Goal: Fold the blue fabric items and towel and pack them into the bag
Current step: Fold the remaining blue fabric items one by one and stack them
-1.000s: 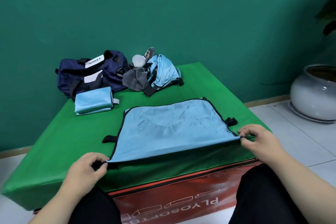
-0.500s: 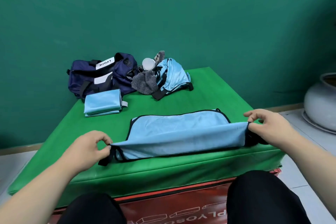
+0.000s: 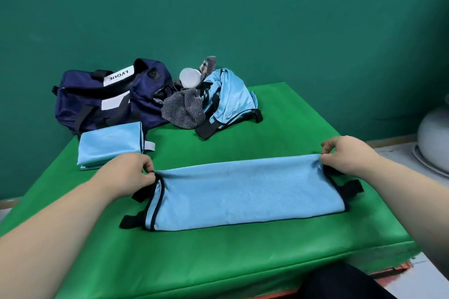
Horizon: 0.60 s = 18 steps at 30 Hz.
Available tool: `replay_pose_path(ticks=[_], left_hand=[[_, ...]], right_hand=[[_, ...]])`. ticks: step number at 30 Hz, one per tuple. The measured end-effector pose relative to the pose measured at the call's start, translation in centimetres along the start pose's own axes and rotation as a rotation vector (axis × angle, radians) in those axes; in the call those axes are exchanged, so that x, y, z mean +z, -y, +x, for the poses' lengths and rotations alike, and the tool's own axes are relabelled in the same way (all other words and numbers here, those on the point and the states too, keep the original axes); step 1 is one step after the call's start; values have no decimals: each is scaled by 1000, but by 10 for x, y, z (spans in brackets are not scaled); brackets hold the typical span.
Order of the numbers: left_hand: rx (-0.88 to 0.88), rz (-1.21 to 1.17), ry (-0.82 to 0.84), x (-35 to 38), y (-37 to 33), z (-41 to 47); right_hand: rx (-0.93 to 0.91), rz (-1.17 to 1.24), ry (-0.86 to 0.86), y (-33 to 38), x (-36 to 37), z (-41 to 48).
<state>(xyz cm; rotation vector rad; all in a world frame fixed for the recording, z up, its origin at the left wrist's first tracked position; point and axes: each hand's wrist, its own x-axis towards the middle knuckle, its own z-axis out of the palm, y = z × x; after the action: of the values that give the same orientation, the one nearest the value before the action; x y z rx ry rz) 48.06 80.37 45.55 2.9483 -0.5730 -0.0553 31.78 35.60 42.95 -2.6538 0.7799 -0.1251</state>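
A light blue fabric item (image 3: 245,192) with black trim and black strap loops lies folded in half on the green table (image 3: 218,257). My left hand (image 3: 128,175) pinches its far left corner. My right hand (image 3: 345,153) pinches its far right corner. A second blue fabric item (image 3: 110,144) lies folded at the back left. A navy duffel bag (image 3: 104,97) stands behind it against the wall. To its right sits a crumpled blue fabric item (image 3: 228,99), with a grey striped towel (image 3: 182,109) bunched against it.
A white round lid or cup (image 3: 190,77) pokes up between the duffel bag and the crumpled item. A large pale ceramic pot (image 3: 435,138) stands on the tiled floor at the right. A green wall runs close behind the table.
Both hands lifted the near edge of the flat blue item and carried it away from me to the far edge, folding it in half. The camera moved closer to the table.
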Motion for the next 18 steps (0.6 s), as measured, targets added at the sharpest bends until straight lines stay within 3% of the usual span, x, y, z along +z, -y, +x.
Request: replay_pose_path(ticks=[5, 9, 12, 18], left_hand=[[17, -52, -13, 21, 6, 13], [54, -155, -196, 34, 3, -16], [54, -298, -321, 48, -13, -64], [-18, -307, -201, 88, -32, -142]], right_hand=[[-17, -82, 49, 5, 17, 12], [-91, -36, -40, 23, 27, -1], [-251, -31, -29, 58, 41, -14], [-536, 2, 151, 157, 85, -39]])
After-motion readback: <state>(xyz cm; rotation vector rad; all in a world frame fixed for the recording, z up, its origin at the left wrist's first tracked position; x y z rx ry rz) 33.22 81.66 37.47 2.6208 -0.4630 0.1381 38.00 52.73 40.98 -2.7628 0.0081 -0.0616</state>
